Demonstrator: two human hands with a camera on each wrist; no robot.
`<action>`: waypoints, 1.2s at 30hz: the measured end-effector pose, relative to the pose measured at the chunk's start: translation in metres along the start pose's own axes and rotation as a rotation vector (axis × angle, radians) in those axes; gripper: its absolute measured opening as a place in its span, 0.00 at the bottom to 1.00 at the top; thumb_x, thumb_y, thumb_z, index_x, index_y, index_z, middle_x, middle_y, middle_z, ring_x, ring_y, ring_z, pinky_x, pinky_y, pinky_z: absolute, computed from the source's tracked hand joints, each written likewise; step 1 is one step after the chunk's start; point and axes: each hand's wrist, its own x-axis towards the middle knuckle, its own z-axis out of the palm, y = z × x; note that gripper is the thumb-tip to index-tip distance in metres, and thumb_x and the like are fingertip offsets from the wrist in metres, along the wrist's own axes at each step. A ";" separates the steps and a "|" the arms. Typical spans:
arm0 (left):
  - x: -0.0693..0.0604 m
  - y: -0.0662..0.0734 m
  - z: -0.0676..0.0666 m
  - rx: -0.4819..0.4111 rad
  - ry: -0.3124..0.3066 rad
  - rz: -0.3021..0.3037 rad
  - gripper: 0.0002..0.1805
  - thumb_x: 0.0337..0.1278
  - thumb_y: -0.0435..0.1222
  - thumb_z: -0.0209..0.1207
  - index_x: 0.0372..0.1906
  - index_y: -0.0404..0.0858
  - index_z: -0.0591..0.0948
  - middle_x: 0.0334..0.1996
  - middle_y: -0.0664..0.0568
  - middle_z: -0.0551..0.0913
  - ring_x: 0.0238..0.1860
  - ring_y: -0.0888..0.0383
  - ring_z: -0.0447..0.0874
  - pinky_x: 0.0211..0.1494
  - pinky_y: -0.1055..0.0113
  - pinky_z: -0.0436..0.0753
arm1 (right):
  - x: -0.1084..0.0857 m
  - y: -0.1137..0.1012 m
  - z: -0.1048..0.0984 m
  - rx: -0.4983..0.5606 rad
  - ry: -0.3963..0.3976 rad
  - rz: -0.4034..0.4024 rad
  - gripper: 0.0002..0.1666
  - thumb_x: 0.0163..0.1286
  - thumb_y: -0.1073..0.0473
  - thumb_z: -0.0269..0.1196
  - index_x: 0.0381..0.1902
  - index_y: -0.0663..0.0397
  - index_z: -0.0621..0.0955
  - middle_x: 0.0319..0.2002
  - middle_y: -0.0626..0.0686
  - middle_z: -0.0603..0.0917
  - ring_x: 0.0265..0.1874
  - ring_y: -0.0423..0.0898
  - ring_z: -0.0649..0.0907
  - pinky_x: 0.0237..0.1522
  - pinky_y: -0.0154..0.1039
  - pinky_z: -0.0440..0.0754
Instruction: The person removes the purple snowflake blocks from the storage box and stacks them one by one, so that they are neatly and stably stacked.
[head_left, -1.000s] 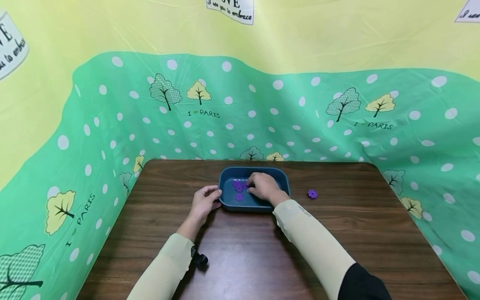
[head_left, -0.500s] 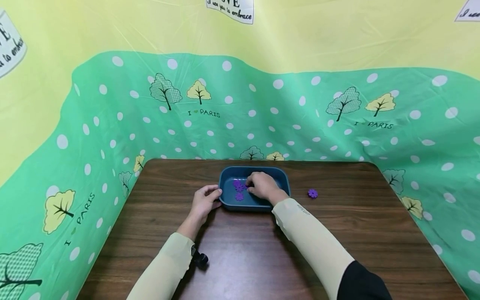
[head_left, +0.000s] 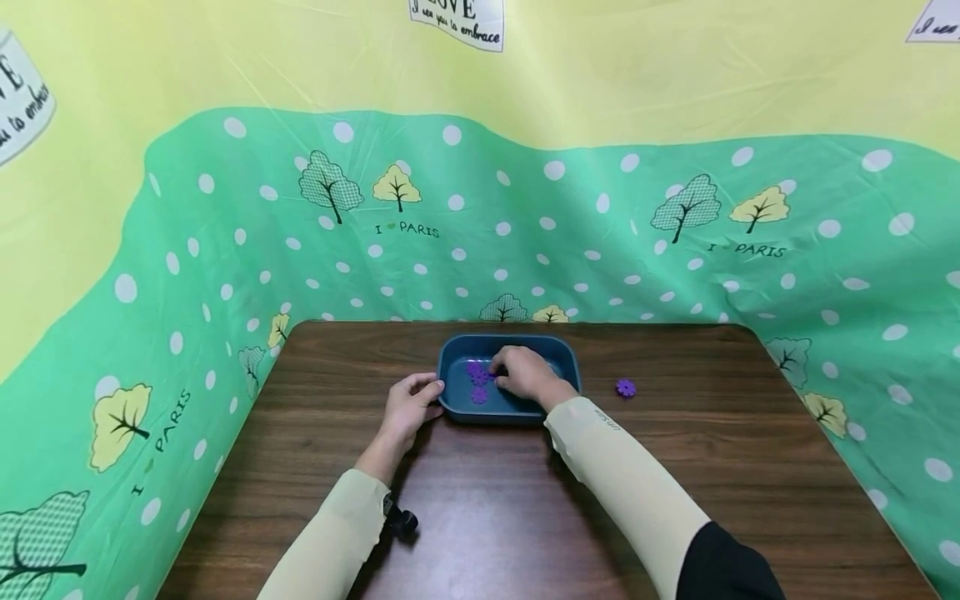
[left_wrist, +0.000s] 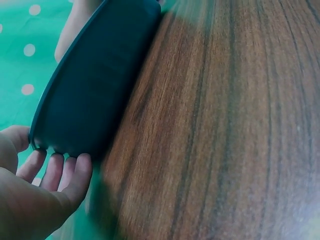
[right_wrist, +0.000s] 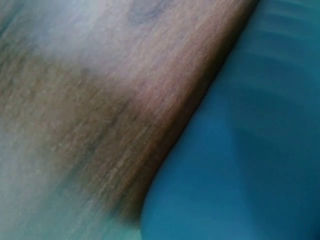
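Note:
A blue rectangular tray (head_left: 457, 410) stands near the table's far edge. In it lie several small purple flower-shaped discs (head_left: 478, 393) with notched rims, grouped toward the left. My left hand (head_left: 407, 408) grips the tray's left end; the left wrist view shows the fingertips of this hand (left_wrist: 47, 192) against the tray's outer wall (left_wrist: 100, 85). My right hand (head_left: 525, 373) reaches inside over the right part, fingers curled, and pinches a purple disc at the fingertips, mostly hidden. Only the tray's outer wall (right_wrist: 250, 150) and blurred table appear in the right wrist view.
A single purple disc (head_left: 626, 387) lies on the brown wooden table (head_left: 697, 467) right of the tray. Green and yellow printed cloth (head_left: 420, 283) hangs behind and along both sides. A small black device (head_left: 403, 523) is strapped at the left wrist.
My right fingertips have shifted very slightly left inside the tray. The left hand, the tray and the loose disc stay where they were.

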 end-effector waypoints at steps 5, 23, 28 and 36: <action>-0.001 0.002 0.001 0.012 0.005 0.001 0.19 0.68 0.34 0.65 0.59 0.29 0.81 0.43 0.46 0.83 0.42 0.57 0.83 0.49 0.53 0.91 | 0.002 -0.001 -0.001 -0.011 -0.028 -0.004 0.15 0.72 0.56 0.68 0.55 0.46 0.87 0.57 0.50 0.84 0.61 0.50 0.80 0.66 0.50 0.79; -0.005 0.002 0.001 0.015 0.021 0.004 0.17 0.67 0.33 0.65 0.57 0.30 0.82 0.40 0.47 0.83 0.39 0.58 0.83 0.45 0.54 0.92 | -0.007 0.002 -0.003 0.022 0.015 -0.055 0.15 0.71 0.56 0.69 0.54 0.50 0.88 0.56 0.51 0.84 0.57 0.50 0.82 0.62 0.49 0.83; -0.004 0.001 0.001 0.012 0.023 0.009 0.19 0.67 0.33 0.65 0.58 0.28 0.81 0.40 0.47 0.83 0.40 0.56 0.83 0.46 0.54 0.92 | -0.012 0.007 -0.008 0.066 0.047 -0.095 0.14 0.70 0.57 0.69 0.51 0.52 0.89 0.53 0.51 0.85 0.55 0.49 0.83 0.61 0.48 0.84; -0.006 0.000 0.001 0.008 0.016 0.012 0.19 0.66 0.33 0.65 0.58 0.27 0.80 0.39 0.48 0.82 0.39 0.56 0.83 0.45 0.55 0.92 | -0.024 0.011 -0.016 0.098 0.105 -0.142 0.13 0.69 0.58 0.70 0.50 0.53 0.89 0.51 0.50 0.88 0.53 0.48 0.85 0.59 0.47 0.85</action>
